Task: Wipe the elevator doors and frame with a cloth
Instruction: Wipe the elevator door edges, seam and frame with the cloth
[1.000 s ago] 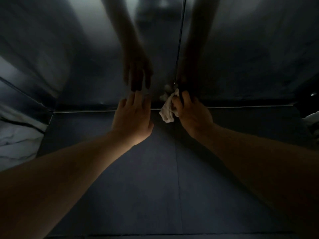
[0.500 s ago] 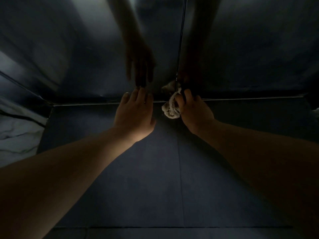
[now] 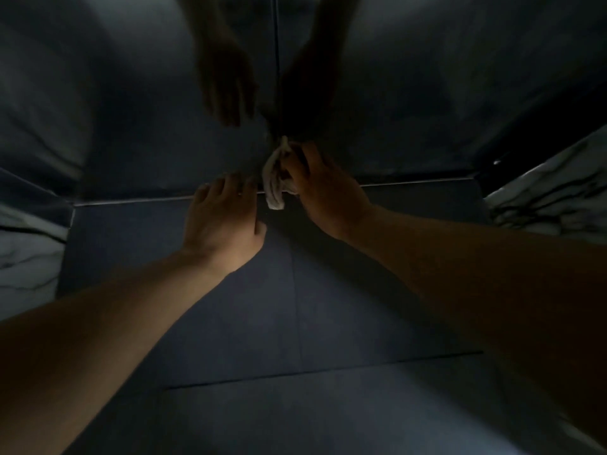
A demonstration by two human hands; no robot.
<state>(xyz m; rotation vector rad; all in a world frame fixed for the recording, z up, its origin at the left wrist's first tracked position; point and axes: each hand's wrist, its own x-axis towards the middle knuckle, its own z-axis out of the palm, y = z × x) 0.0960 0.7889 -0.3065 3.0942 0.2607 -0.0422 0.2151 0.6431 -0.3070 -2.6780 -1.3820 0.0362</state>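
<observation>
- Dark blue-grey floor [image 3: 328, 323] in big tiles, running up to shiny metal elevator doors [image 3: 410, 93], all in very dim light.
- Pale cloth [image 3: 274, 182], scrunched up and hanging down in soft folds, low on the doors right at the dark seam [image 3: 277, 60] between the two halves.
- Held by the right hand [image 3: 325, 192], fingers curled round the top of it and pushing it against the metal.
- Bottom end of the cloth dangling loose, just over the thin bright strip [image 3: 131, 201] where doors meet floor.
- Left hand [image 3: 223, 221] just beside the cloth, fingers straight and close together, tips at the bottom of the left door; touching or not, cannot tell.
- Dim mirror copies of both hands and arms up in the doors.
- White marble with dark lines [image 3: 551, 198] at the right edge, and more of it at the left edge [image 3: 23, 257].
- Both bare forearms stretching across the lower view, hiding part of the floor.
</observation>
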